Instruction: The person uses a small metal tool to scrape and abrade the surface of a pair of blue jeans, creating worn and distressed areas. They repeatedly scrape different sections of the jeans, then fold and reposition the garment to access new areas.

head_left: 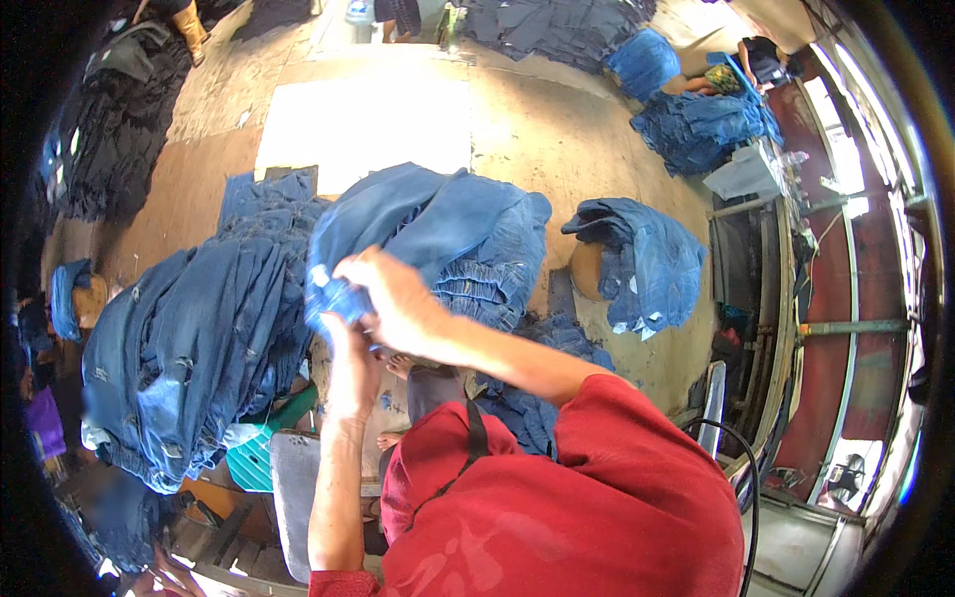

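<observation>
In front of me my left hand (350,363) and my right hand (398,306) meet at a bunched end of a blue denim garment (388,224). My left fingers close on it from below; my right fingers, slightly blurred, pinch it from above. The garment's far part drapes over another denim piece with a gathered elastic waistband (485,289). Where one piece ends and the other begins is hard to make out. Small bright patches show at the held end, too blurred to identify.
A tall heap of dark blue denim (204,348) lies at left, a smaller folded denim pile (647,259) on a round stool at right. Behind stand black garment heaps (114,129). A green plastic chair (261,453) is at lower left. Another person (766,60) sits far right.
</observation>
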Action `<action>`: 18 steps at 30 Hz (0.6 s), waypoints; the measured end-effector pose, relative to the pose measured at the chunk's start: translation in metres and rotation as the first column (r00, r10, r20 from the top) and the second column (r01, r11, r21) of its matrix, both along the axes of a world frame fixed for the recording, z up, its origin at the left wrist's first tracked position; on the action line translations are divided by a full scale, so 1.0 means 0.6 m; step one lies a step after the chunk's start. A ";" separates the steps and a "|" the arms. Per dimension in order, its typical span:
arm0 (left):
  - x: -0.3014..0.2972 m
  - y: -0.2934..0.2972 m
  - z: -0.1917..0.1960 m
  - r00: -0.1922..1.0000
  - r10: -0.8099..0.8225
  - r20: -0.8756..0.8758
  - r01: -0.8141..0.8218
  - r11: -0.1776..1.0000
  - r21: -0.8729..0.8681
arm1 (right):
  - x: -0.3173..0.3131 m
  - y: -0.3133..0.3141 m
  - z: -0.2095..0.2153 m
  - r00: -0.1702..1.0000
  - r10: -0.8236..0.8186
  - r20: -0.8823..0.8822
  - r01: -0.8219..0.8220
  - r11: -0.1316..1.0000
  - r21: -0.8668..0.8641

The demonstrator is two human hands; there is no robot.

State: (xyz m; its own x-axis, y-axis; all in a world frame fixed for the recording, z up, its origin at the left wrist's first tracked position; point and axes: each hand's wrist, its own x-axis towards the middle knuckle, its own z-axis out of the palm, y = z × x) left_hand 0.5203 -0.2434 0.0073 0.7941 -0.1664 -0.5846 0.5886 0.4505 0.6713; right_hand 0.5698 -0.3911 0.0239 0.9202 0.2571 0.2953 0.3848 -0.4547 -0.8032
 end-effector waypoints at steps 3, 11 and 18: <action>0.017 0.065 -0.017 0.925 0.367 -0.102 -0.381 0.885 -0.269 | -0.041 0.074 -0.005 0.993 0.039 0.110 -0.048 0.996 0.076; 0.002 0.386 -0.085 0.835 0.516 0.191 -0.362 0.777 -0.514 | -0.094 0.279 -0.108 0.942 -0.065 0.330 0.121 0.981 -0.152; -0.205 0.434 -0.213 0.660 0.702 -0.267 -0.743 0.558 -0.369 | -0.229 0.298 -0.248 0.931 0.350 -0.107 -0.363 0.919 -0.153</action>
State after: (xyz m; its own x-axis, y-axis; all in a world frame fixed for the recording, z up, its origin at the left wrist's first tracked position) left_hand 0.3973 0.0172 -0.1203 0.7121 0.2068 -0.6709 -0.0206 0.9614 0.2744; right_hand 0.4321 -0.2126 -0.1251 0.7764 0.6115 0.1526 0.4874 -0.4290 -0.7605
